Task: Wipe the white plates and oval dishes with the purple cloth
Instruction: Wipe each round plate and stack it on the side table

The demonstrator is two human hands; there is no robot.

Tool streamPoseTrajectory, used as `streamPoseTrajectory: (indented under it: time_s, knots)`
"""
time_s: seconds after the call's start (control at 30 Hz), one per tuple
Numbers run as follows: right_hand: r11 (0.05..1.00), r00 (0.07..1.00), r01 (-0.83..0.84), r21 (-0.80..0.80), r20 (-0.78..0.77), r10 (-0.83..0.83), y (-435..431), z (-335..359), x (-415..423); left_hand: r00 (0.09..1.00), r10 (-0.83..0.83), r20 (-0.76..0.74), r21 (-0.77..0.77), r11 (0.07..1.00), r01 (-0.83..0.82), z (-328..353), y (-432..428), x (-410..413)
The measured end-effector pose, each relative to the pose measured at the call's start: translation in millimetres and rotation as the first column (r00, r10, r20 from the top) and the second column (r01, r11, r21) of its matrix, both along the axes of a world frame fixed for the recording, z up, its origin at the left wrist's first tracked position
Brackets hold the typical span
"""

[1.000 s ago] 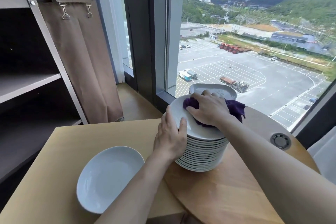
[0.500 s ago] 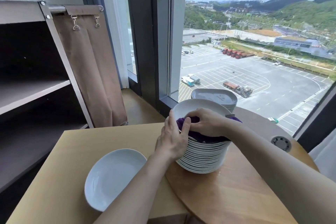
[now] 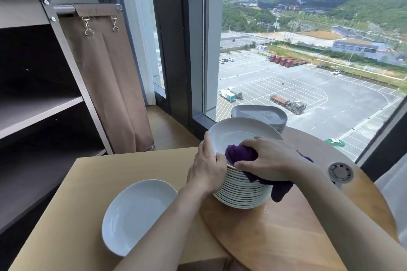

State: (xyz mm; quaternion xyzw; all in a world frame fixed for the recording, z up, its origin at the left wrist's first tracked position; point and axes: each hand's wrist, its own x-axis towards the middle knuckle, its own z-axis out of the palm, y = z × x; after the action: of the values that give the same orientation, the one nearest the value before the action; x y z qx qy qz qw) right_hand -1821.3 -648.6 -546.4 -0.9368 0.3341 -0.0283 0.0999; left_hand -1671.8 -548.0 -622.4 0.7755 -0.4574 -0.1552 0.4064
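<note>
While the right hand bunches the purple cloth in curled fingers and presses it into the near side of the top plate, the left hand clasps that plate's rim on the left of the stack. Its thumb lies over the edge, which I take to be a brace so the plate does not skid or spin under the rubbing. A loose tail of the cloth hangs down the stack's front right. The top plate looks tipped, its far edge higher than its near one, though I cannot tell whether it is lifted clear of the plate beneath.

Under it the stack of white plates stands many high on a round table, so most of the job appears to lie ahead. Just behind the stack, toward the window, sits a lower pile of oval dishes, touched by neither hand. To the stack's front left, well apart on the pale square table, a lone plate lies flat. My guess is that wiped ones go there, away from the unwiped pile. Farther left of the stack, a dark shelf unit stands open.
</note>
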Motion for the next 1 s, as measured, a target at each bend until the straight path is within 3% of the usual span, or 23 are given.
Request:
streamPoseTrajectory:
  time_s: [0.17,0.37,0.67,0.87,1.0]
  knots:
    - [0.996,0.986,0.071,-0.057,0.153,-0.062,8.4,-8.8,-1.7,0.996,0.017,-0.083,-0.039,0.999,-0.020,-0.3,-2.1,-3.2]
    - [0.976,0.953,0.195,-0.098,0.256,-0.164,21.0,-13.4,0.8,0.996,0.085,-0.018,0.007,0.996,-0.085,0.0,-5.9,-3.6]
    - [0.923,0.774,0.382,0.042,0.531,-0.345,53.9,-18.9,-4.1,0.988,0.153,0.032,0.098,0.983,-0.155,11.7,-4.4,8.3]
    - [0.922,0.764,0.384,0.052,0.542,-0.349,55.9,-20.1,-14.4,0.970,0.218,0.109,0.025,0.975,-0.222,17.4,-7.1,9.1]
    - [0.940,0.846,0.326,0.102,0.412,-0.339,49.8,-17.3,-21.1,0.957,0.240,0.159,0.033,0.968,-0.249,19.7,-10.8,10.6]
